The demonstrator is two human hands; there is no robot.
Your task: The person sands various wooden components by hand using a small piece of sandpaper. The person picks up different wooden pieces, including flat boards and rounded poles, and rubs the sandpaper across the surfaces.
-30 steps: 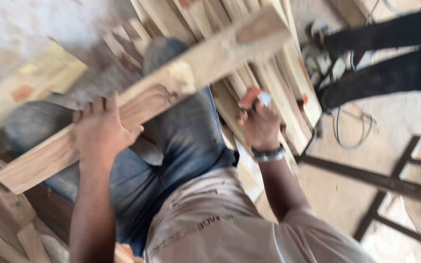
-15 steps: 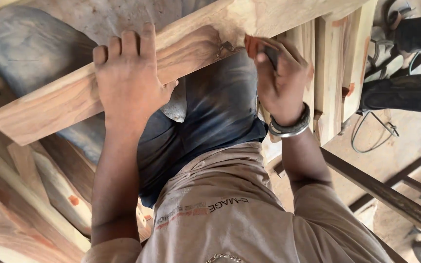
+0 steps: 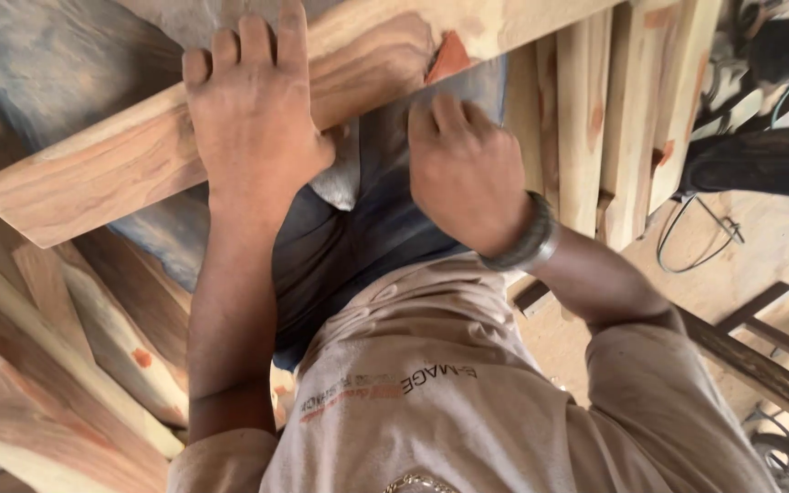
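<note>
The left hand (image 3: 253,119) lies flat on top of a long wooden plank (image 3: 184,137), palm down, fingers spread and pointing away from the body, thumb hooked over the near edge. It presses on the wood more than it grips it. The right hand (image 3: 463,169) sits just below the same plank's near edge, fingers curled inward against the blue jeans (image 3: 358,228); whether it pinches anything small I cannot tell from here, since the fingertips are turned under. A grey metal bracelet (image 3: 527,239) circles that wrist.

The plank runs slantwise across the person's lap, its low end to the left and its high end passing out of the top of the view to the right. It is pale wood with reddish streaks, and an orange-red patch (image 3: 449,57) shows on its near face just above the right hand. The two hands are apart, with a stretch of denim between them.

More boards of the same streaky wood lie stacked at the left (image 3: 38,365), and a row of narrower slats (image 3: 595,119) stands beside the right knee. The person wears a light beige shirt (image 3: 468,411). On the sandy floor to the right lie a dark metal bar (image 3: 760,365) and a loop of wire (image 3: 696,237).
</note>
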